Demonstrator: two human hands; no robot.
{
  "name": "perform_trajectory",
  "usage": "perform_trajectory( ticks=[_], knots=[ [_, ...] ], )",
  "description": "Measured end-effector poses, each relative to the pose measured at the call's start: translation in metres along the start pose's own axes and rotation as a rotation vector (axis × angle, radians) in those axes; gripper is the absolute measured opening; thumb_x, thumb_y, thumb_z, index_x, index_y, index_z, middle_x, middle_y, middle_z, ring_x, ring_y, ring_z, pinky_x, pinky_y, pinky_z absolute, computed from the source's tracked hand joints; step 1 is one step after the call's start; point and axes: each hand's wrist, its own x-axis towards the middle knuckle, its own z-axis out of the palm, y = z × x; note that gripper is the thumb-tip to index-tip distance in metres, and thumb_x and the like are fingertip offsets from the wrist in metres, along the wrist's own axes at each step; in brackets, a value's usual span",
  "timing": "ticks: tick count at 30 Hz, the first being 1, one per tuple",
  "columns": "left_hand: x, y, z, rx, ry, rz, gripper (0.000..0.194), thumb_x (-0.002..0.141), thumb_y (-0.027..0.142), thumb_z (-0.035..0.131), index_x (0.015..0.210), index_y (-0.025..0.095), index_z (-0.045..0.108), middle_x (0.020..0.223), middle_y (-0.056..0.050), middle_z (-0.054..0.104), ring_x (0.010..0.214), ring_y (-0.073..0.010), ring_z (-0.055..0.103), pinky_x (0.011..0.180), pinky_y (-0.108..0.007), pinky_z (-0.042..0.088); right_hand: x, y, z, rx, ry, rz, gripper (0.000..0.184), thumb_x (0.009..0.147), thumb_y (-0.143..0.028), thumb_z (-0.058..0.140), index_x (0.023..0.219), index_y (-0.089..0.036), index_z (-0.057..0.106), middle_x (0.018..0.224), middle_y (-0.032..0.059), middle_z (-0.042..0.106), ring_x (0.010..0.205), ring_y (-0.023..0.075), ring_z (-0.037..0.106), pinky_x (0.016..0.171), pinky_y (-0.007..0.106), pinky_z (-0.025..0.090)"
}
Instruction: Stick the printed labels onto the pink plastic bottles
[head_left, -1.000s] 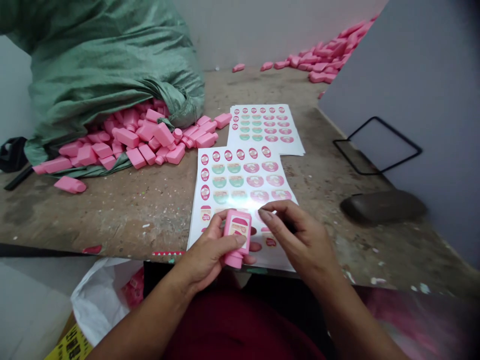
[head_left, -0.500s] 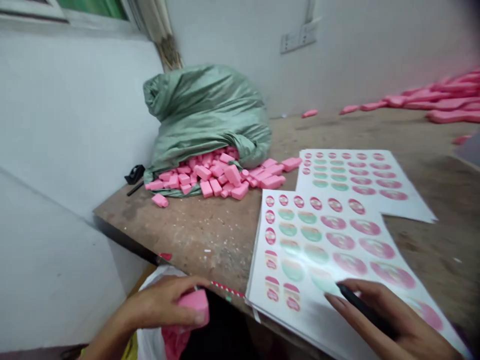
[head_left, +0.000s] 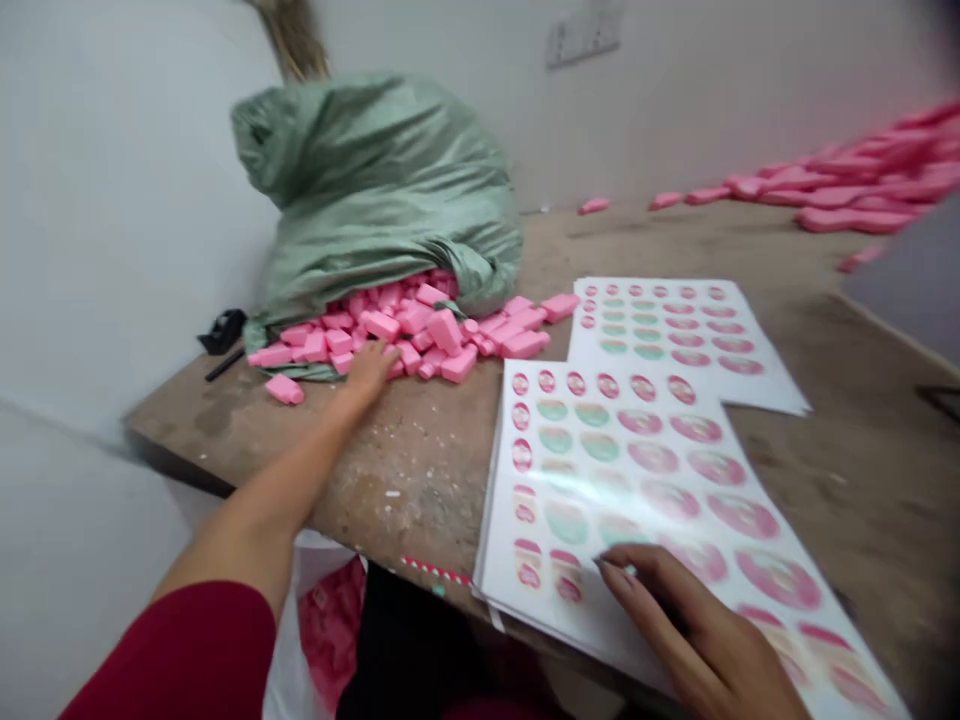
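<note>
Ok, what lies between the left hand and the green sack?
In the head view, a heap of pink bottles lies between the left hand and the green sack, spilling from the sack's mouth.

Blurred, unreadable print on the sticker sheet (head_left: 645, 470)

White label sheets (head_left: 630, 470) bear rows of pink-green circles.

Your left hand (head_left: 367, 375) can pass back over the scuffed bench (head_left: 405, 470) toward the sticker sheets (head_left: 637, 470). Straight ahead, the spill of pink plastic pieces (head_left: 405, 330) and the green woven sack (head_left: 375, 190) block it, and the white wall (head_left: 127, 230) closes off the left.
</note>
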Motion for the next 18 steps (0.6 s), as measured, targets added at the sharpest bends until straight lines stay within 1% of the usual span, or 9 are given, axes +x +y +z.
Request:
perform_trajectory(
  ticks=[2, 3, 6, 9, 11, 12, 15, 17, 18],
  knots=[
    [0.0, -0.003, 0.004, -0.044, -0.03, 0.026, 0.021, 0.089, 0.01, 0.055, 0.108, 0.009, 0.062, 0.143, -0.016, 0.051, 0.139, -0.0282, 0.034, 0.117, -0.052, 0.022, -0.002, -0.013, -0.008, 0.026, -0.039, -0.001, 0.033, 0.087, -0.056, 0.052, 0.086, -0.026, 0.067, 0.079, 0.0029, 0.072, 0.071, 0.0213, 0.067, 0.062, 0.029, 0.052],
    [-0.001, -0.004, 0.005, -0.073, -0.045, 0.039, 0.02, 0.088, 0.005, 0.053, 0.105, 0.009, 0.061, 0.143, -0.015, 0.052, 0.14, -0.0269, 0.031, 0.118, -0.05, 0.019, -0.001, -0.017, -0.011, 0.049, -0.033, 0.015, 0.032, 0.089, -0.054, 0.051, 0.085, -0.025, 0.065, 0.077, 0.0026, 0.07, 0.068, 0.0198, 0.064, 0.061, 0.029, 0.049],
    [-0.005, -0.01, 0.005, -0.146, -0.085, 0.082, 0.02, 0.084, 0.001, 0.054, 0.102, 0.01, 0.059, 0.132, -0.002, 0.061, 0.143, -0.0232, 0.022, 0.119, -0.048, 0.013, 0.001, -0.023, -0.016, 0.141, -0.032, 0.072, 0.03, 0.089, -0.051, 0.053, 0.081, -0.023, 0.061, 0.069, 0.0002, 0.061, 0.06, 0.0159, 0.054, 0.054, 0.027, 0.042],
    [-0.009, -0.01, -0.003, -0.201, -0.102, 0.093, 0.02, 0.082, 0.001, 0.057, 0.098, 0.012, 0.061, 0.111, 0.007, 0.068, 0.139, -0.0192, 0.028, 0.119, -0.045, 0.011, 0.0, -0.02, -0.019, 0.213, -0.05, 0.102, 0.03, 0.089, -0.051, 0.055, 0.081, -0.023, 0.06, 0.063, -0.0027, 0.052, 0.056, 0.0137, 0.046, 0.052, 0.026, 0.037],
    [-0.01, -0.006, -0.01, -0.238, -0.083, 0.076, 0.02, 0.079, 0.0, 0.062, 0.096, 0.011, 0.062, 0.1, 0.008, 0.069, 0.133, -0.0165, 0.036, 0.118, -0.04, 0.012, -0.002, -0.018, -0.02, 0.204, -0.038, 0.094, 0.029, 0.089, -0.051, 0.056, 0.082, -0.023, 0.06, 0.062, -0.0035, 0.05, 0.056, 0.0133, 0.045, 0.052, 0.026, 0.036],
    [-0.011, -0.003, -0.014, -0.258, -0.064, 0.065, 0.023, 0.076, 0.0, 0.066, 0.096, 0.011, 0.063, 0.099, 0.007, 0.068, 0.132, -0.016, 0.038, 0.117, -0.036, 0.014, -0.003, -0.017, -0.02, 0.173, -0.031, 0.082, 0.028, 0.089, -0.05, 0.055, 0.084, -0.023, 0.06, 0.063, -0.0033, 0.051, 0.057, 0.0136, 0.047, 0.054, 0.026, 0.037],
    [-0.024, 0.014, -0.017, -0.318, 0.047, 0.036, 0.043, 0.066, 0.0, 0.076, 0.105, 0.011, 0.062, 0.113, 0.004, 0.066, 0.132, -0.0181, 0.037, 0.113, -0.029, 0.024, -0.006, -0.016, -0.018, -0.01, 0.013, 0.028, 0.025, 0.091, -0.047, 0.053, 0.087, -0.024, 0.062, 0.064, -0.0015, 0.059, 0.06, 0.016, 0.052, 0.058, 0.028, 0.038],
    [-0.044, 0.032, -0.009, -0.468, 0.082, -0.013, 0.044, 0.073, 0.009, 0.075, 0.114, 0.014, 0.059, 0.118, 0.001, 0.064, 0.124, -0.0178, 0.046, 0.105, -0.027, 0.036, -0.007, -0.017, -0.015, -0.147, 0.025, -0.015, 0.023, 0.091, -0.044, 0.051, 0.088, -0.025, 0.063, 0.063, -0.0009, 0.063, 0.058, 0.0169, 0.053, 0.059, 0.029, 0.036],
    [-0.058, 0.043, -0.003, -0.63, 0.051, -0.072, 0.039, 0.078, 0.014, 0.072, 0.115, 0.015, 0.059, 0.115, 0.0, 0.066, 0.115, -0.0173, 0.052, 0.098, -0.027, 0.043, -0.006, -0.018, -0.014, -0.21, 0.028, -0.038, 0.022, 0.09, -0.043, 0.05, 0.089, -0.025, 0.064, 0.062, -0.0007, 0.064, 0.056, 0.0169, 0.053, 0.06, 0.03, 0.036]
  ],
)
